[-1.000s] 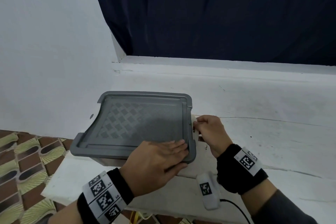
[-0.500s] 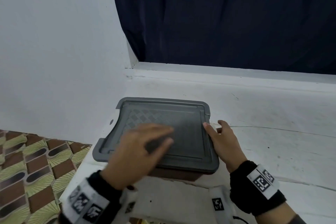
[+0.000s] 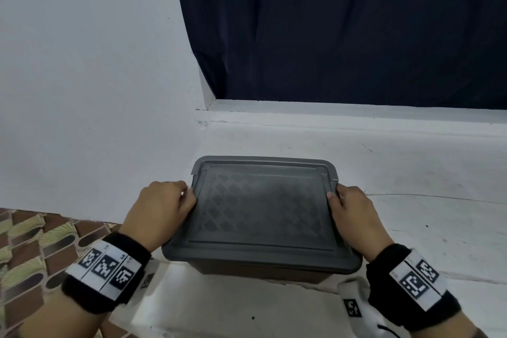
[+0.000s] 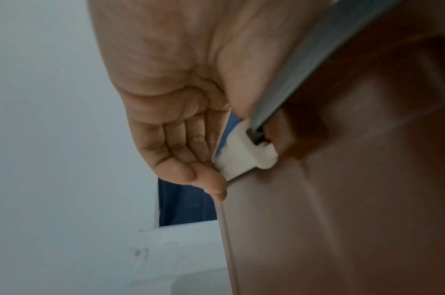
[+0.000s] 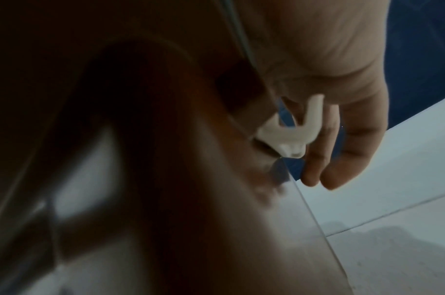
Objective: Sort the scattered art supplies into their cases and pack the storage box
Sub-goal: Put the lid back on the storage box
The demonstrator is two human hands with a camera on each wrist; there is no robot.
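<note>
Grey-lidded storage box (image 3: 262,210) (brownish translucent walls) with white side latches (image 4: 244,148).

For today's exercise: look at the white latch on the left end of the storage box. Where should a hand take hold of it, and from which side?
Take the white latch by its free lower edge, coming from outside the box's left end. Its upper part hooks by the grey lid rim, so only the bottom flap can probably swing. The left hand already has fingertips there, thumb over the lid edge; pressing toward the brown box wall should snap it.

Head looks down; wrists close beside storage box (image 3: 260,214).
</note>
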